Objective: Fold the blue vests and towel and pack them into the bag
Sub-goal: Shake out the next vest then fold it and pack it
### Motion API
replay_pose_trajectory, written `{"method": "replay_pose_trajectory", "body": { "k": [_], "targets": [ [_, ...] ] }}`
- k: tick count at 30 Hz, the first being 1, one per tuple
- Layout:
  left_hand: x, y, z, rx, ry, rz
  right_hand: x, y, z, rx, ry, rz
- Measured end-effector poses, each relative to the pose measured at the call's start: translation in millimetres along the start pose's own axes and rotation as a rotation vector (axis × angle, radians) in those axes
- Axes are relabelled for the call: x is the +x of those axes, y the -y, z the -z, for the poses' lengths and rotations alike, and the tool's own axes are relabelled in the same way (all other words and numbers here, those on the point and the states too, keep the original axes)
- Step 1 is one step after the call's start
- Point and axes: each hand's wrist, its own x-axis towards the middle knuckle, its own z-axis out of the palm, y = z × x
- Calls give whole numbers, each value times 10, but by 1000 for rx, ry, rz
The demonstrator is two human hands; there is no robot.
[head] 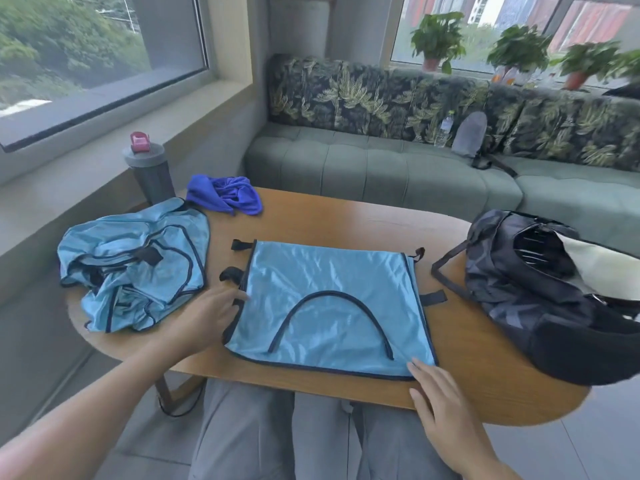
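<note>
The left hand [207, 315] lay with fingers straight, touching the left edge of the flat vest [329, 306]; the right hand [438, 398] rested released at its near right corner. A crumpled vest heap [135, 261] sat left of the left hand, the towel [225, 194] beyond it, and the bag [540, 292], gaping, right of the right hand on the worktop [467, 382]

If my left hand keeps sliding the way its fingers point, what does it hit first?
Your left hand points right, at the flat vest's left edge, which the fingertips seem to touch already.
</note>
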Motion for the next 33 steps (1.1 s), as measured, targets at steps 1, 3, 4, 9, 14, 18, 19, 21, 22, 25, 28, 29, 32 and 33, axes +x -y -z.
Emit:
{"method": "replay_pose_trajectory", "body": {
  "k": [1, 3, 4, 9, 14, 18, 19, 21, 22, 25, 28, 29, 32, 33],
  "targets": [
    [95, -20, 12, 62, 37, -41, 36, -36, -7, -14, 2, -6],
    [210, -19, 25, 155, 121, -107, 177, -180, 26, -63, -8, -2],
    [215, 5, 26, 172, 138, -128, 278, -254, 72, -89, -16, -3],
    [-108, -136, -128, 155, 123, -207, 1144, -696, 313, -299, 173, -78],
    [-545, -792, -558, 22, 138, -325, 2331, -764, 473, -666, 435, 27],
    [-689, -1423, -998, -69, 123, -383, 2976, -555, 524, -704, 500, -20],
    [-679, -1569, -1088, -92, 155, -385, 3052, -483, 519, -679, 497, -13],
    [-623, -1803, -1179, -134, 232, -386, 3058, -291, 483, -633, 453, 16],
    [-578, -1892, -1195, -152, 257, -407, 2977, -214, 478, -585, 430, 25],
    [-456, -1883, -1111, -182, 214, -470, 2545, 47, 452, -393, 444, 54],
    [-399, -1488, -885, -39, 70, -455, 1868, 145, 464, -248, 375, 122],
    [-397, -1304, -797, 29, 60, -440, 1623, 128, 465, -202, 324, 152],
    [-455, -818, -563, 134, 190, -416, 909, 65, 486, -140, 192, 275],
    [-484, -709, -535, 154, 230, -436, 692, 19, 472, -136, 185, 306]
  ]
}}
